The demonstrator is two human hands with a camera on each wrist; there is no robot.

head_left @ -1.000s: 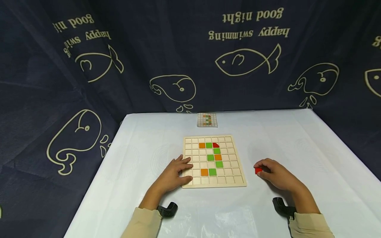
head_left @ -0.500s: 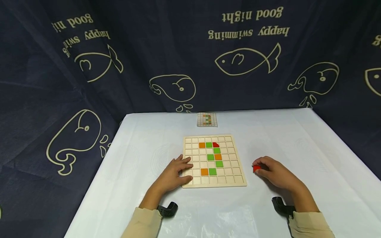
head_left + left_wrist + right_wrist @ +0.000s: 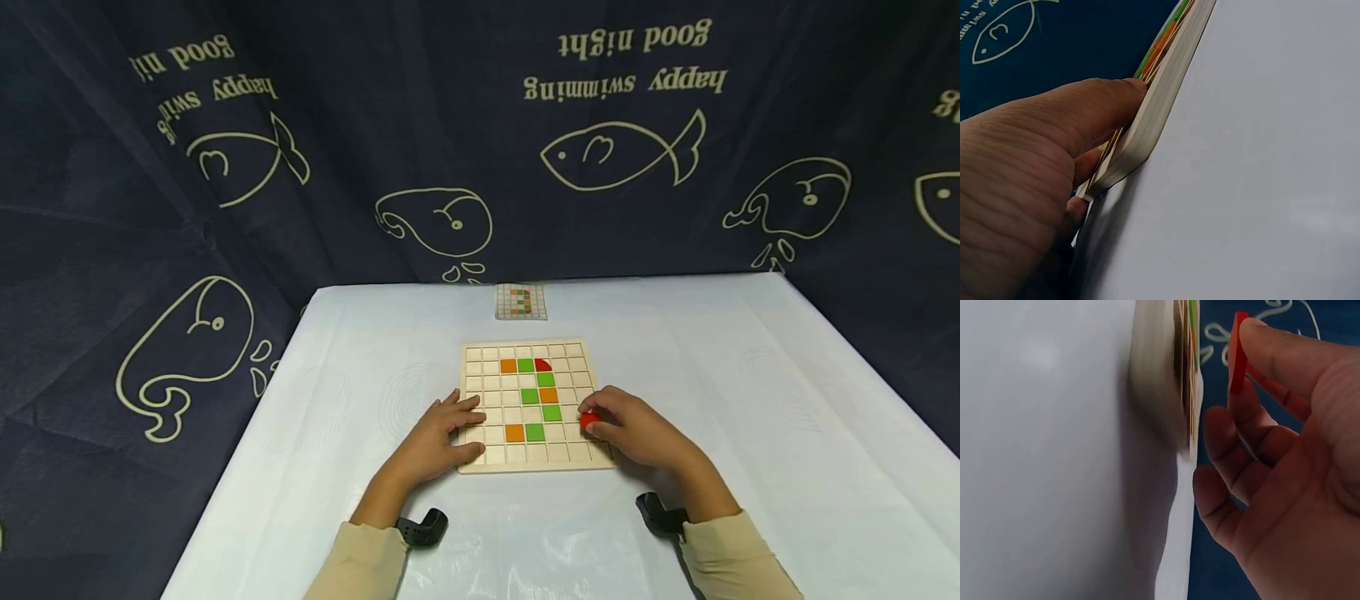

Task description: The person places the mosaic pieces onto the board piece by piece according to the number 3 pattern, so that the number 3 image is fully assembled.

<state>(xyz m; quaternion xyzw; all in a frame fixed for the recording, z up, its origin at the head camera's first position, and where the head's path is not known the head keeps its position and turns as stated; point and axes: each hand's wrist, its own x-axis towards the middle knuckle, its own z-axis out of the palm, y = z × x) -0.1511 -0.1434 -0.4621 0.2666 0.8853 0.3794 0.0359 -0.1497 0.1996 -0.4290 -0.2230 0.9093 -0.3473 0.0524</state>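
Note:
A wooden grid board lies on the white table, with orange, green and red tiles set in some of its squares. My left hand rests on the board's left edge, fingers spread and fairly straight; in the left wrist view its thumb lies on the rim. Between thumb and fingers my right hand pinches a red tile over the board's right side. Seen from the right wrist, the red tile is thin and held above the board's surface.
Behind the board lies a small pattern card showing a similar coloured grid. The white table reaches back to a dark curtain printed with fish and whales. Each wrist wears a black camera mount.
My right hand has moved left with the red tile, from the bare table to over the board's right side. The left hand has stayed in place on the board.

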